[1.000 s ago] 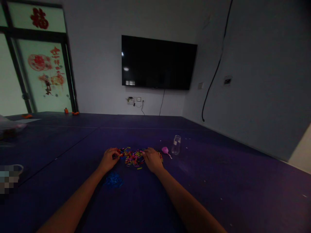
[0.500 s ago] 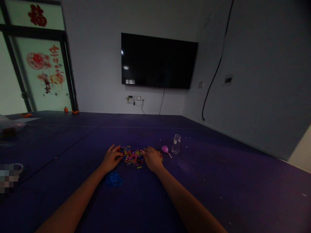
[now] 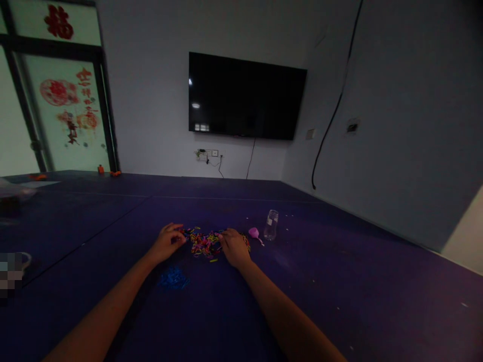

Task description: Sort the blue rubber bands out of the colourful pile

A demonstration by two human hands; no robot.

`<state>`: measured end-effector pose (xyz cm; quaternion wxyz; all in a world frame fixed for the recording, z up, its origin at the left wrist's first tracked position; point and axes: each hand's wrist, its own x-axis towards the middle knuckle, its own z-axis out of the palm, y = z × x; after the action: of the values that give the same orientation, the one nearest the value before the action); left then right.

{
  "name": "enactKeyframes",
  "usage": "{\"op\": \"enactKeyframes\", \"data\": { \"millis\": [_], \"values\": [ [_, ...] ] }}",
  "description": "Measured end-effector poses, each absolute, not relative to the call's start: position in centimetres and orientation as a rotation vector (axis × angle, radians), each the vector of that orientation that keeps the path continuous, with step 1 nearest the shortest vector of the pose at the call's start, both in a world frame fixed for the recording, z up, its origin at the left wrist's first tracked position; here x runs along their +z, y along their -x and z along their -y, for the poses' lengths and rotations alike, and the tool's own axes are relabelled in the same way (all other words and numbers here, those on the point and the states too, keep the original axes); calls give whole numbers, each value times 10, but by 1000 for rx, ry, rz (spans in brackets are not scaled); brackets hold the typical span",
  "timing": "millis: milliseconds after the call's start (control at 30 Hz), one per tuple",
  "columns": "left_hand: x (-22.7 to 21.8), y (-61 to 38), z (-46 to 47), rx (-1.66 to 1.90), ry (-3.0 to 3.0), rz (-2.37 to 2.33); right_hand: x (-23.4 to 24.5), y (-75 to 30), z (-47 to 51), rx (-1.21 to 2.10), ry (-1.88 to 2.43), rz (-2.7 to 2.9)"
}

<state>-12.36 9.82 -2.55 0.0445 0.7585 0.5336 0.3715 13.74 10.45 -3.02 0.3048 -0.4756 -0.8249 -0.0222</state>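
Note:
A heap of small multicoloured rubber bands [image 3: 204,243] lies on the dark blue-purple surface [image 3: 339,281] in front of me. My left hand [image 3: 166,243] rests at the heap's left edge, fingers curled and pinched at the bands. At the heap's right edge, my right hand [image 3: 234,247] lies knuckles up with its fingers bent into the bands; what they hold is hidden. A separate small pile of blue bands [image 3: 172,278] sits nearer me, below my left hand.
A clear small bottle [image 3: 270,224] stands right of the heap, a pink cap-like piece [image 3: 254,233] beside it. A black TV [image 3: 245,96] hangs on the far wall. Glass doors with red decorations [image 3: 64,105] are at the left. A blurred object [image 3: 13,269] sits at the left edge.
My left hand's fingers, spread half a second ago, have curled back into a pinch at the heap's left edge. The right hand has stayed put. The view shifted slightly.

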Motion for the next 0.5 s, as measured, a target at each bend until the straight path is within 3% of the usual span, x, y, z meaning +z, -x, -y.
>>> {"op": "enactKeyframes", "data": {
  "millis": [233, 500],
  "values": [
    [3, 130, -78, 771, -2347, -1381, -30, -138, -105, -52, 1252, 2179],
    [3, 122, -78, 1145, -2125, -1399, -30, -138, -106, -65, 1232, 2182]
  ]
}}
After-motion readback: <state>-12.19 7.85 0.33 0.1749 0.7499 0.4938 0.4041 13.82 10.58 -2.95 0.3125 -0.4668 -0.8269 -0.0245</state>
